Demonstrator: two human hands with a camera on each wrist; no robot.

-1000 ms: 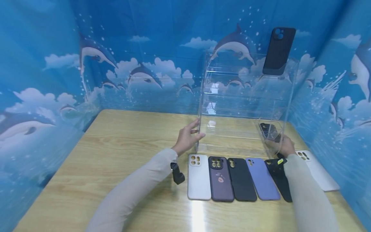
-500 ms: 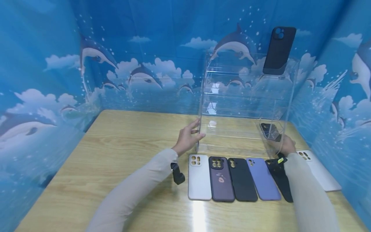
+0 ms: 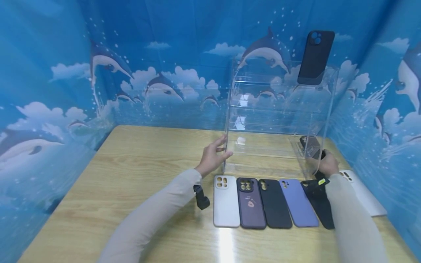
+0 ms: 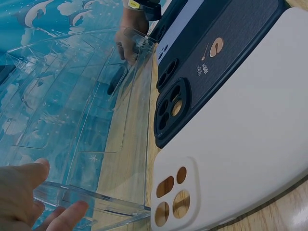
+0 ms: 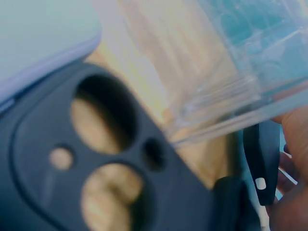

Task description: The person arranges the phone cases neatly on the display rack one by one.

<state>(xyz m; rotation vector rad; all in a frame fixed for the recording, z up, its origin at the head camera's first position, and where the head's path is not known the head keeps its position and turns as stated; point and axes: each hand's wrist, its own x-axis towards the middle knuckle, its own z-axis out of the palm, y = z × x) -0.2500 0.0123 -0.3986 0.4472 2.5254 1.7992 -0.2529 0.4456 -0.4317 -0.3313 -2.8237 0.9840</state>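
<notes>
A clear plastic tiered display stand (image 3: 276, 146) stands upright on the table. My left hand (image 3: 212, 156) holds its left side panel, thumb on one side and fingers on the other, as the left wrist view shows. At the stand's lower right, my right hand (image 3: 328, 163) grips a dark phone case (image 3: 310, 145), seen partly through the clear plastic; in the right wrist view the case (image 5: 263, 161) is edge-on beside the fingers. A black phone case (image 3: 317, 58) leans upright on the stand's top tier at the right.
Phone cases lie in a row before the stand: white (image 3: 227, 204), dark purple (image 3: 251, 208), black (image 3: 276, 208), lavender (image 3: 299, 204), and another black one (image 3: 320, 204) partly under my right wrist. A second white case (image 3: 368, 197) lies right of that arm. Dolphin-print curtains (image 3: 164, 44) surround the table.
My right hand has shifted slightly to the right with the dark case, which now lies at a different angle beside the stand's side panel. My left hand keeps its place.
</notes>
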